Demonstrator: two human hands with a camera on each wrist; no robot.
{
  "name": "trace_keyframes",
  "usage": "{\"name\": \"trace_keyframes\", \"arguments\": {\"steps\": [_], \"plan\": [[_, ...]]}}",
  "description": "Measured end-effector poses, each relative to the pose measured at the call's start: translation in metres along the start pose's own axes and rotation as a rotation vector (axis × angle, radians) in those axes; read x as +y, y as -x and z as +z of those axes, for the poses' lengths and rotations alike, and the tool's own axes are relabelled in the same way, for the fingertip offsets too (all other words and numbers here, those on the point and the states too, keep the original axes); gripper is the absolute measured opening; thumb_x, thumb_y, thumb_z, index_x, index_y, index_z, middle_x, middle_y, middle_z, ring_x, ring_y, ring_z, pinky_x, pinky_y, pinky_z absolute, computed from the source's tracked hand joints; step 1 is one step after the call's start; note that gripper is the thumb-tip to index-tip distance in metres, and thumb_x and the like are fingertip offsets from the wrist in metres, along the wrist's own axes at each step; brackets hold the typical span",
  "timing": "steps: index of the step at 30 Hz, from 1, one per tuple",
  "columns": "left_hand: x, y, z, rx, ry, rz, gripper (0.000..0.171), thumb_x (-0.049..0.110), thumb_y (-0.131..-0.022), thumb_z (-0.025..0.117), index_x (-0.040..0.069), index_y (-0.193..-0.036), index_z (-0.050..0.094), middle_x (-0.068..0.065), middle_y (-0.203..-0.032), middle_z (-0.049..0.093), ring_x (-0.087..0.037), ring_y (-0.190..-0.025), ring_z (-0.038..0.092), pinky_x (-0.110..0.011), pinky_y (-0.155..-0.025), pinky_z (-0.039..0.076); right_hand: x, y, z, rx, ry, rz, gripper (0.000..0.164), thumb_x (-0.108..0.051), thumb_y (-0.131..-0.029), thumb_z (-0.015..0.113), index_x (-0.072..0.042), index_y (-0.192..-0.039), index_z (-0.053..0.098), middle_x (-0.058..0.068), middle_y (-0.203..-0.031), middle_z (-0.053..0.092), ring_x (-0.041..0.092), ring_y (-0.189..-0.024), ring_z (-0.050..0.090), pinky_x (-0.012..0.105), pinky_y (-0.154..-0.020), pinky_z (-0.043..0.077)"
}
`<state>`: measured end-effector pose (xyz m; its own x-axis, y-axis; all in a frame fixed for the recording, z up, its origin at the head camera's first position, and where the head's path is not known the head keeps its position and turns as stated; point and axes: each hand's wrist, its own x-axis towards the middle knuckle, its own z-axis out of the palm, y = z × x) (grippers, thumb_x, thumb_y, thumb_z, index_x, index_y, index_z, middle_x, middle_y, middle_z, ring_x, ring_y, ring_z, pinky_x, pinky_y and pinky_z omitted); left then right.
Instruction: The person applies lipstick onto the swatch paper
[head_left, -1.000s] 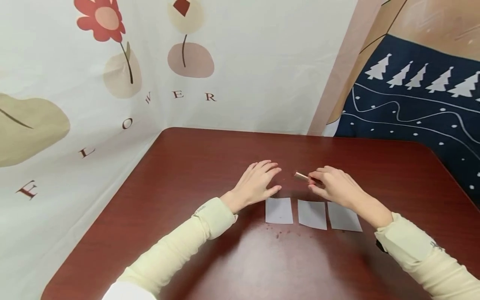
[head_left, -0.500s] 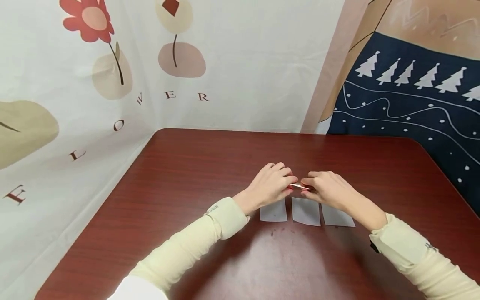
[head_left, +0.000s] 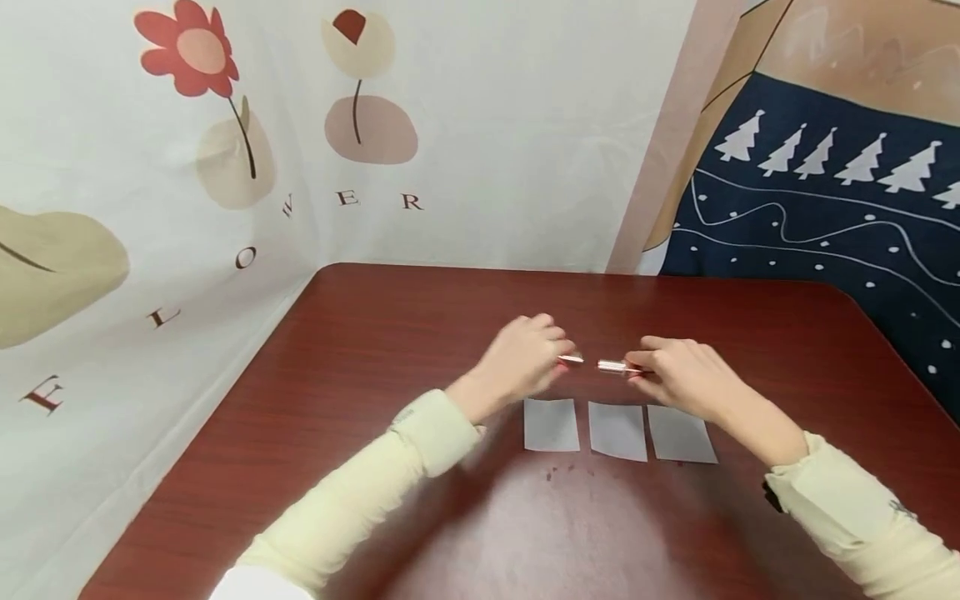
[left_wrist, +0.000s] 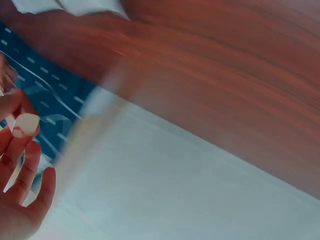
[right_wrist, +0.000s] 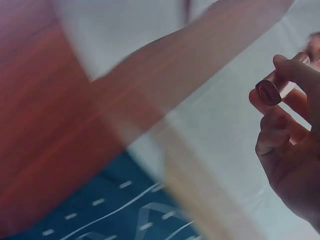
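Note:
In the head view my left hand (head_left: 519, 358) pinches a small shiny lipstick cap (head_left: 572, 359) above the table. Its pale, blunt end shows in the left wrist view, between thumb and fingers (left_wrist: 22, 175). Across a narrow gap, my right hand (head_left: 690, 375) grips a lipstick tube (head_left: 611, 366), whose bright metal sleeve points left toward the cap. A dark, rounded base of the tube (right_wrist: 269, 92) faces the right wrist camera. Most of both pieces is hidden by fingers.
Three pieces of white paper lie in a row nearer the body: left paper (head_left: 551, 425), middle paper (head_left: 617, 431), right paper (head_left: 682, 434). Small reddish marks (head_left: 551, 475) dot the brown table (head_left: 375, 333). Printed cloth (head_left: 510, 167) hangs behind it.
My left hand came right to the lipstick in my right hand, then drew back left holding the cap. The two pieces are now apart, and the metal sleeve shows.

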<state>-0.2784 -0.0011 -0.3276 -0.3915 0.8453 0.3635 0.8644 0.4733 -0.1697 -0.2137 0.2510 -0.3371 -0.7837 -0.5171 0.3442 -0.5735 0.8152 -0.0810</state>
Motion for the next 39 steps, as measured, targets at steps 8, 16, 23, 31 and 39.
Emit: {"name": "trace_keyframes", "arguments": {"steps": [8, 16, 23, 31, 39], "plan": [[-0.042, 0.035, 0.000, -0.079, 0.256, -0.263, 0.015, 0.019, -0.080, 0.071, 0.013, -0.094, 0.073, 0.005, -0.083, 0.067, -0.013, -0.075, 0.051, -0.026, -0.063, 0.044, 0.020, 0.029, -0.002, -0.035, -0.006, 0.156, 0.021, -0.018, -0.078, 0.075, -0.006, -0.095, 0.071, -0.007, -0.069, 0.047, 0.006, -0.052, 0.037, 0.023, -0.041, 0.031], [-0.024, 0.013, 0.019, -0.096, 0.568, -0.351, 0.010, 0.016, -0.078, 0.069, 0.013, -0.087, 0.066, 0.008, -0.075, 0.064, -0.004, -0.065, 0.056, -0.022, -0.065, 0.045, 0.008, 0.022, 0.007, -0.032, -0.091, 0.190, 0.019, -0.015, -0.080, 0.073, -0.007, -0.096, 0.069, -0.003, -0.076, 0.058, 0.009, -0.058, 0.046, 0.025, -0.047, 0.038], [-0.024, 0.001, 0.056, -0.200, 0.723, -0.468, 0.016, 0.018, -0.076, 0.076, 0.010, -0.089, 0.069, 0.007, -0.076, 0.067, 0.000, -0.069, 0.060, -0.018, -0.068, 0.046, 0.006, 0.025, 0.008, -0.022, -0.101, 0.184, 0.019, -0.012, -0.079, 0.074, -0.008, -0.098, 0.068, -0.001, -0.080, 0.060, 0.010, -0.059, 0.047, 0.025, -0.048, 0.039], [-0.028, -0.003, 0.062, -0.254, 0.542, -0.424, 0.026, 0.030, -0.075, 0.078, 0.015, -0.095, 0.071, 0.010, -0.080, 0.068, -0.005, -0.074, 0.059, -0.024, -0.069, 0.046, 0.005, 0.022, 0.005, -0.027, -0.102, 0.184, 0.023, -0.011, -0.080, 0.074, -0.008, -0.102, 0.069, -0.001, -0.080, 0.059, 0.009, -0.058, 0.045, 0.023, -0.045, 0.036], [-0.028, 0.000, 0.039, -0.083, 0.577, -0.511, 0.045, 0.044, -0.076, 0.074, 0.009, -0.103, 0.069, 0.003, -0.090, 0.069, -0.009, -0.082, 0.064, -0.027, -0.078, 0.044, 0.012, 0.022, 0.003, -0.005, -0.121, 0.185, 0.022, -0.011, -0.080, 0.074, -0.002, -0.099, 0.069, -0.002, -0.073, 0.056, 0.009, -0.057, 0.045, 0.024, -0.048, 0.038]]}}
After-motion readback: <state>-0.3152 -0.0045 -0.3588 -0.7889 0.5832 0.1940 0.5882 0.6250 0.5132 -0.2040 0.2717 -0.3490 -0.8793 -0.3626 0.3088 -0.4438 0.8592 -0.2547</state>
